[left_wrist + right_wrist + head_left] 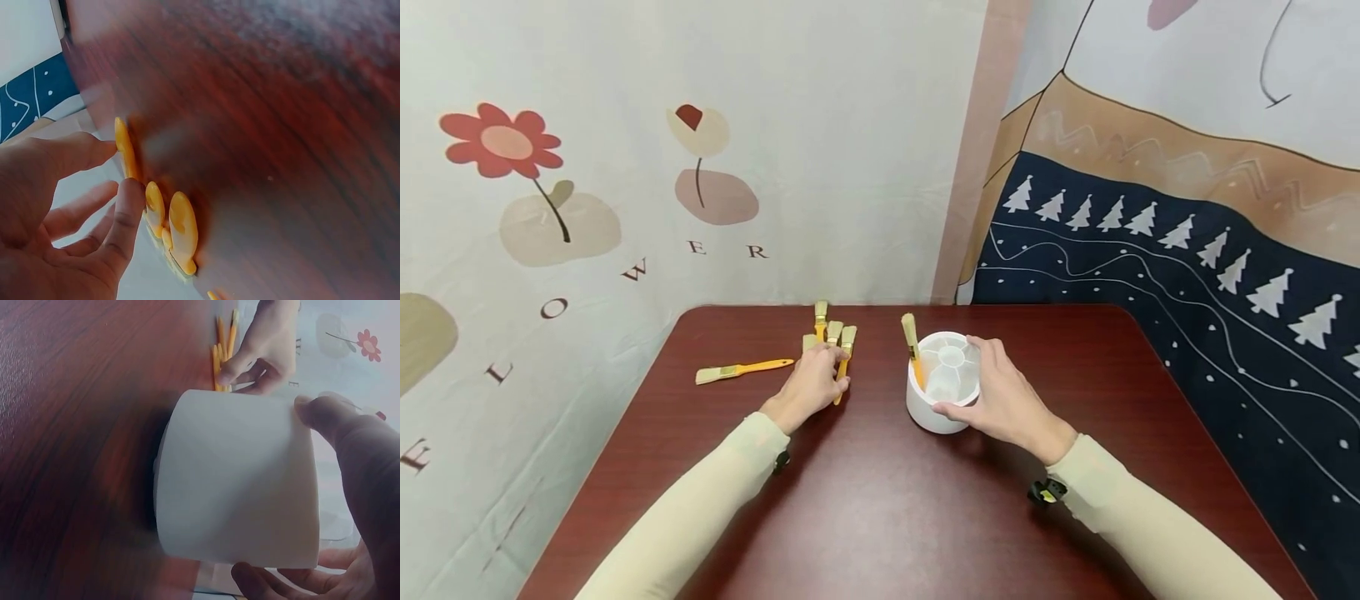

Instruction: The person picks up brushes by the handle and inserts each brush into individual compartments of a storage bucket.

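Note:
My left hand (811, 382) pinches the yellow handle of a paintbrush (847, 337) between thumb and fingers, its pale bristles pointing away from me. Beside it lie several similar paintbrushes (183, 228), partly hidden under the hand in the head view. My right hand (1011, 404) holds a round white brush holder (936, 421) from its right side, thumb at the near rim and fingers at the far side. Inside, the holder is divided into compartments around a central ring. One paintbrush (911, 333) stands in it bristles up, leaning against the left rim.
Farther left on the dark red table (880, 508), a separate paintbrush (743, 369) lies sideways, bristles to the left. Behind the table's back edge hangs a pale curtain (850, 167) with flower prints, and at the right a dark blue one (1075, 250) with white trees.

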The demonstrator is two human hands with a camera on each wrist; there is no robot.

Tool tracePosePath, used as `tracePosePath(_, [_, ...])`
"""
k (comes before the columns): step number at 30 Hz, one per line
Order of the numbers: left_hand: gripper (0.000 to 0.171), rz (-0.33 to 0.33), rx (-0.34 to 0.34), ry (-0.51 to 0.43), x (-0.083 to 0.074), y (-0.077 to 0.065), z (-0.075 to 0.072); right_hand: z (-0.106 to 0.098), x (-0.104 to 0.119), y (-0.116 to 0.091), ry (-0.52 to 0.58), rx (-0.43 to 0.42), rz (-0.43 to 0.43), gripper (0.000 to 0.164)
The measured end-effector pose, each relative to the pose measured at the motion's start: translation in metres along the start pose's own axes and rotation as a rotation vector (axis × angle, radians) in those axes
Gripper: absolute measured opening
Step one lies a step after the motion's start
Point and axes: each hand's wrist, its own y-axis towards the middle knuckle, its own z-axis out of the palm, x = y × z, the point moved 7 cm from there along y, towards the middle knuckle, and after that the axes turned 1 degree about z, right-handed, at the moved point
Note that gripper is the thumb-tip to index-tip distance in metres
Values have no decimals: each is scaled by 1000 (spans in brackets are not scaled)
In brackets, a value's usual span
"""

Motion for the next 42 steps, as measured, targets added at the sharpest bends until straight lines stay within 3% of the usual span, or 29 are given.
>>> tracePosePath(7, [39,-11,43,-31,-1,1,5,1,4,-1,-29,-32,4,124])
tracePosePath(18, [32,70,58,-136,-5,6,9,1,9,-5,-52,-101,35,120])
tracePosePath(30, [41,75,94,-131,-6,11,11,5,18,-9,-93,-157,124,123])
tracePosePath(42, [29,-2,-4,-38,-23,31,18,6,20,-10,-121,-164,161,122])
